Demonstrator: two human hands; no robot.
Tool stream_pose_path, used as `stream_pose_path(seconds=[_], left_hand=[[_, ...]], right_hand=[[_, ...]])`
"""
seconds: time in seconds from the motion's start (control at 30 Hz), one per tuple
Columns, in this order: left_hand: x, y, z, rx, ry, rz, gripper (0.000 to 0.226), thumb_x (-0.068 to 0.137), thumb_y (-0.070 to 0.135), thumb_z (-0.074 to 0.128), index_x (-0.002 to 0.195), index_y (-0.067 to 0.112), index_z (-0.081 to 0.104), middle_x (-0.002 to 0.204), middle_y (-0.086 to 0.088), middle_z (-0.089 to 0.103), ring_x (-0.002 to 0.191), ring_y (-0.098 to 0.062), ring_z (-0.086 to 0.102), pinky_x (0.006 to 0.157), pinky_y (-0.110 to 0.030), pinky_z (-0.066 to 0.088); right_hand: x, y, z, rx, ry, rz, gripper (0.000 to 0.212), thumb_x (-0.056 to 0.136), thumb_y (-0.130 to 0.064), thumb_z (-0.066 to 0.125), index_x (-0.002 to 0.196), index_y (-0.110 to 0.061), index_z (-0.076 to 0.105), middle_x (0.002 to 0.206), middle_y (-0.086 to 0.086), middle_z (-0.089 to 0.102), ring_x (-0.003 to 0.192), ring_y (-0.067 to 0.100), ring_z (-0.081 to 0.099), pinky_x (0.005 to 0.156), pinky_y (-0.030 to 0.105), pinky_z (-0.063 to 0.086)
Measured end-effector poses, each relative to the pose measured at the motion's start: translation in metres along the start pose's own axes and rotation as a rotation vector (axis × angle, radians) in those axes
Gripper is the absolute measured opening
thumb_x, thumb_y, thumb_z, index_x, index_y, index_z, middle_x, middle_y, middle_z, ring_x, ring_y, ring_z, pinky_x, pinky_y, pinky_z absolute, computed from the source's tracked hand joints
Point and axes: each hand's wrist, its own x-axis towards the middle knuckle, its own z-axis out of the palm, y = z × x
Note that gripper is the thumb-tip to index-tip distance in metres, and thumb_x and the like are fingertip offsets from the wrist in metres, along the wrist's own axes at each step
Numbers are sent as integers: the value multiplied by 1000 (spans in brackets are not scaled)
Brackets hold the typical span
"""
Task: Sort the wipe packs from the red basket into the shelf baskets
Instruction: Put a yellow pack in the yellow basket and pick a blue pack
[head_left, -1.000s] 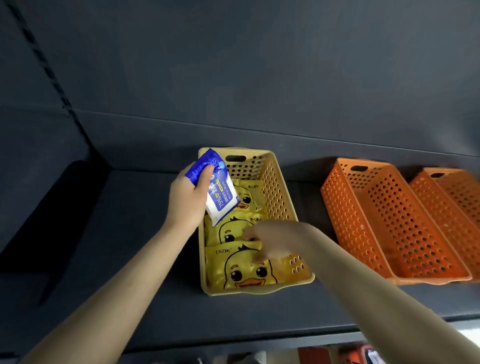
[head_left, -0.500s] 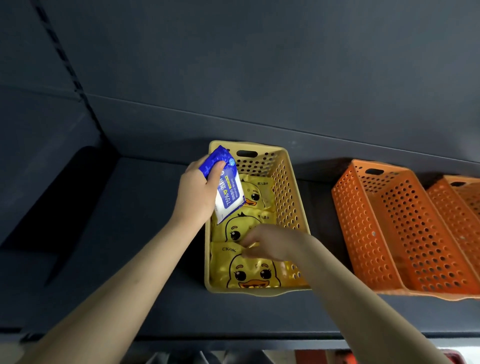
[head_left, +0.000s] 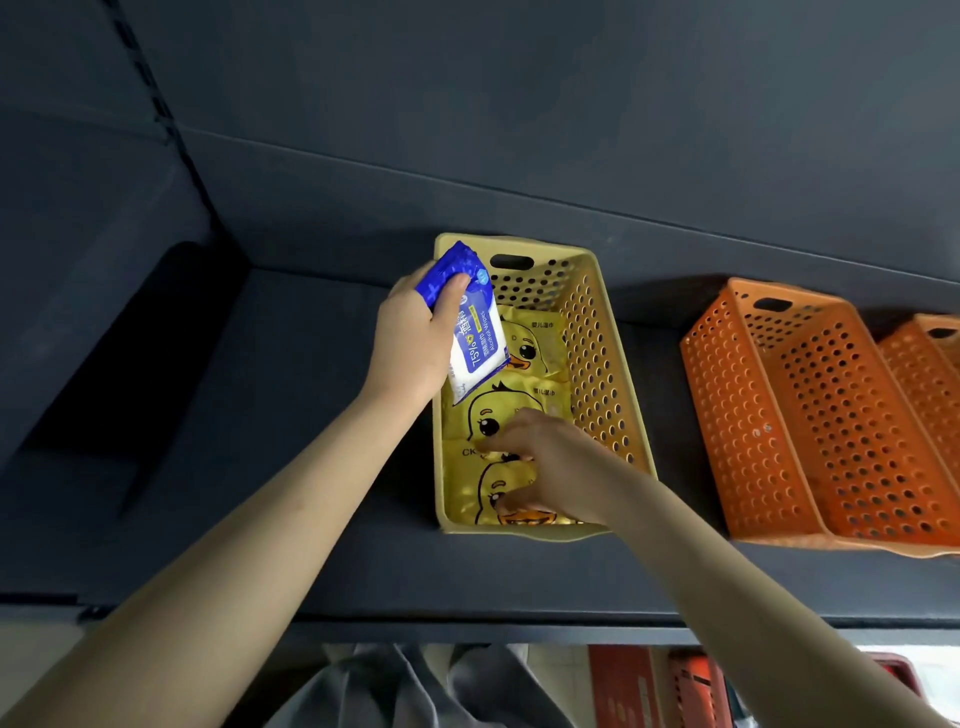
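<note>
Duck packs (head_left: 524, 400) fill the yellow basket (head_left: 597, 332) floor (both hands above); the orange basket (head_left: 810, 415) gapes empty.

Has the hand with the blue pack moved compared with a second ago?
No, hardly: the left hand holds the blue wipe pack at the same far-left corner of the yellow basket; only the camera shifted.

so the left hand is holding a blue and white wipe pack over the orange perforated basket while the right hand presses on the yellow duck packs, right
Not quite. In the head view, the left hand holds the blue and white wipe pack over the yellow perforated plastic basket, not the orange one. The right hand does rest on the yellow duck-print packs in that same basket.
</note>
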Motion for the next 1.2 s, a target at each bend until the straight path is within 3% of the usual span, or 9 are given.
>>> stream_pose_path(seconds=[0.2, 0.3, 0.4, 0.47, 0.77, 0.9, 1.03, 1.1, 1.2], left_hand=[[0, 0, 1, -14, -11, -4, 23, 99, 36, 51, 109, 17, 57, 110, -9, 65, 88, -14, 67, 54, -6, 43], [0, 1, 0, -18, -12, -5, 16, 99, 36, 52, 105, 21, 55, 110, -9, 65, 88, -14, 67, 54, -6, 44], [0, 3, -1, -16, -7, 3, 14, 99, 35, 52, 103, 21, 54, 108, -9, 65, 82, -10, 66, 53, -5, 43], [-1, 1, -2, -12, -3, 10, 15, 99, 36, 51, 102, 22, 53, 108, -8, 65, 84, -10, 66, 54, -5, 44], [-2, 1, 0, 27, -7, 33, 16, 100, 38, 50, 97, 23, 52, 103, -6, 66, 86, -12, 68, 58, -11, 47], [-2, 15, -7, -58, -23, 7, 25, 99, 35, 53, 88, 13, 56, 86, -8, 68, 76, -15, 66, 64, -26, 46], [-10, 47, -18, -230, 17, -21, 28, 95, 37, 58, 81, 12, 56, 71, 5, 64, 61, 0, 61, 57, -17, 45], [-20, 67, -17, -346, -23, -23, 23, 94, 35, 61, 83, 15, 57, 71, 9, 67, 65, 1, 65, 59, -16, 49], [-38, 86, -6, -455, -163, -44, 11, 88, 35, 69, 90, 26, 63, 87, 6, 73, 83, -10, 71, 77, -31, 55]], right_hand=[[9, 5, 2, 6, -90, 7, 75, 76, -36, 81, 142, -33, 47, 131, -5, 47, 120, 15, 46, 104, 34, 33], [7, 4, -1, 51, -48, 0, 67, 76, -36, 80, 137, -34, 52, 125, -7, 52, 112, 11, 50, 91, 25, 38], [-1, 5, -9, 284, 61, 28, 45, 75, -36, 81, 117, -35, 66, 116, -10, 58, 98, 6, 57, 81, 19, 46], [-2, 3, -7, 282, 19, 36, 38, 73, -34, 83, 107, -33, 67, 105, -11, 57, 92, 5, 57, 75, 18, 44], [7, -2, 0, 97, -63, 73, 50, 73, -32, 84, 116, -28, 58, 106, -6, 56, 95, 14, 54, 71, 23, 40], [-5, 2, -15, 325, -103, 110, 47, 80, -38, 78, 124, -32, 61, 114, -12, 61, 102, 9, 62, 81, 19, 46], [-43, 1, -39, 638, 267, 132, 39, 88, -42, 68, 125, -30, 62, 113, -10, 69, 104, 7, 66, 100, 35, 51], [-58, -5, -47, 889, 437, 109, 45, 92, -38, 63, 134, -24, 54, 115, -4, 68, 105, 13, 67, 98, 35, 53], [-76, -11, -53, 1053, 560, 51, 48, 90, -36, 63, 134, -21, 52, 120, 0, 67, 106, 13, 67, 89, 29, 57]])
